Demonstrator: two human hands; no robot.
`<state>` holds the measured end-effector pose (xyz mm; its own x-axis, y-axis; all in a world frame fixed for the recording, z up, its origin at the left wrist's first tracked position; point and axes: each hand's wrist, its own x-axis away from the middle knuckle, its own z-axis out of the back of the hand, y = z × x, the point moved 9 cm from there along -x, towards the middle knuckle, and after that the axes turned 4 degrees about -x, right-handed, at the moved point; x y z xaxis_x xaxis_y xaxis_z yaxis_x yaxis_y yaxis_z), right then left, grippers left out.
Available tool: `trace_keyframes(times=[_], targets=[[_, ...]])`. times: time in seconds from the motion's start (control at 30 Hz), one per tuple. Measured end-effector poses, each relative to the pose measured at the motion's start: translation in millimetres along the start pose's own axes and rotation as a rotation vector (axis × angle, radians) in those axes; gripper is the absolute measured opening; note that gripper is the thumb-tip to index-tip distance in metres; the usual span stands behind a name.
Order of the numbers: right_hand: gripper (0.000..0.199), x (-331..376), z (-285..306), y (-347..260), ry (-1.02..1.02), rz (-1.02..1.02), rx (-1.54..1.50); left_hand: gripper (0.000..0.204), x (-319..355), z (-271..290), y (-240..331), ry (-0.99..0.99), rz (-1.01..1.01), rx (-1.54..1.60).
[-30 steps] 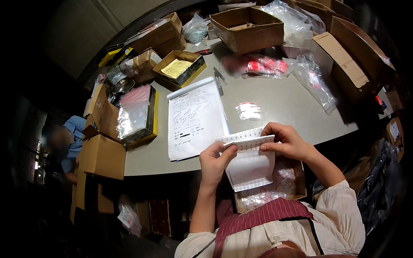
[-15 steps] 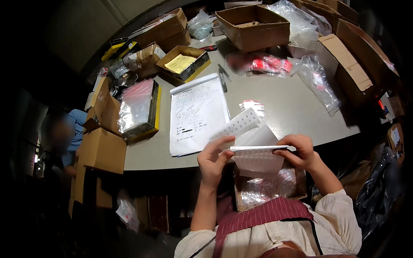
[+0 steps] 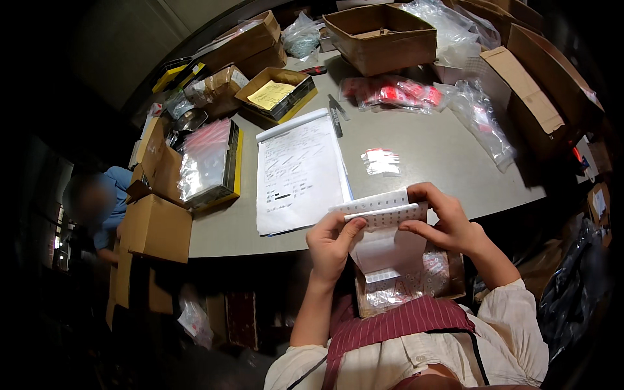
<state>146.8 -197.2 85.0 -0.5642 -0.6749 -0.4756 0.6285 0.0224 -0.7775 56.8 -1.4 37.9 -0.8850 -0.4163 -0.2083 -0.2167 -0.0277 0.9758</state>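
Note:
White sheets of small printed labels (image 3: pixel 390 252), folded over, hang between my hands at the table's near edge. My left hand (image 3: pixel 330 242) pinches their left end, thumb in front and fingers behind. At the right end my right hand (image 3: pixel 448 220) grips the sheets, its thumb lying across the front and its fingers curled over the top. Below the sheets, a cardboard box (image 3: pixel 457 276) with several small clear bags (image 3: pixel 396 294) sits in front of my apron. Beyond my hands several small bags with red strips (image 3: pixel 381 161) lie on the table.
A notepad with handwriting (image 3: pixel 302 172) lies left of the small bags, a marker (image 3: pixel 335 121) at its top right. Left of it stands a yellow-black box of clear bags (image 3: pixel 214 162). Boxes and plastic bags line the far side. A person in blue (image 3: pixel 117 195) is at the far left.
The label sheets have been turned, so printed rows now face up, and the raised flap has come down. My right hand has shifted its grip over their top edge.

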Motion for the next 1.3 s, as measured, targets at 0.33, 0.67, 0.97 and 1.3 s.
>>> trace_keyframes(times=[0.33, 0.67, 0.97, 1.3], targets=[[0.017, 12, 0, 36, 0.071, -0.263, -0.347, 0.017, -5, 6, -5, 0.049, -0.035, -0.069], [0.018, 5, -3, 38, -0.101, -0.219, -0.074, 0.019, -10, -14, -9, -0.057, 0.106, 0.134], [0.036, -22, 14, -21, 0.004, 0.219, 0.279, 0.013, -5, -6, -15, 0.036, 0.024, -0.12], [0.027, -28, -17, -10, -0.146, 0.204, 0.252, 0.013, -4, -14, -4, -0.013, -0.154, -0.227]])
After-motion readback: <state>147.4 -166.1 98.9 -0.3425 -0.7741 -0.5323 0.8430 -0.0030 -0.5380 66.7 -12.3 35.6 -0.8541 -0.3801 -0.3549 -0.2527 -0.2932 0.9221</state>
